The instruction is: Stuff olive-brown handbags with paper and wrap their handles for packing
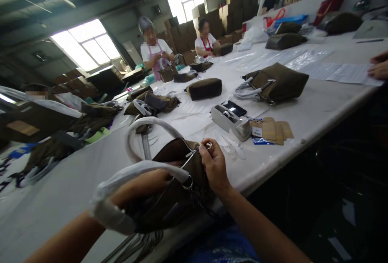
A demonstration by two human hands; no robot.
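A brown-olive handbag [197,174] stands unzipped at the table edge in front of me, its two handles wrapped in whitish covering. My left hand [151,184] reaches under the nearer handle and into the bag's opening; the fingers are hidden inside. With thumb and fingers closed, my right hand [214,164] pinches the bag's end by the zipper, beside a small metal ring [208,145]. A zipper pull [190,153] hangs near that end. Dark straps or cords dangle from the bag's near side.
A grey tape dispenser [232,122], a dark phone [234,108] and brown cardboard tags [271,130] lie beyond my right hand. Another brown handbag [275,83] rests farther right. More bags lie along the white table [69,182]. Co-workers stand behind; another person's hands [378,65] touch papers at right.
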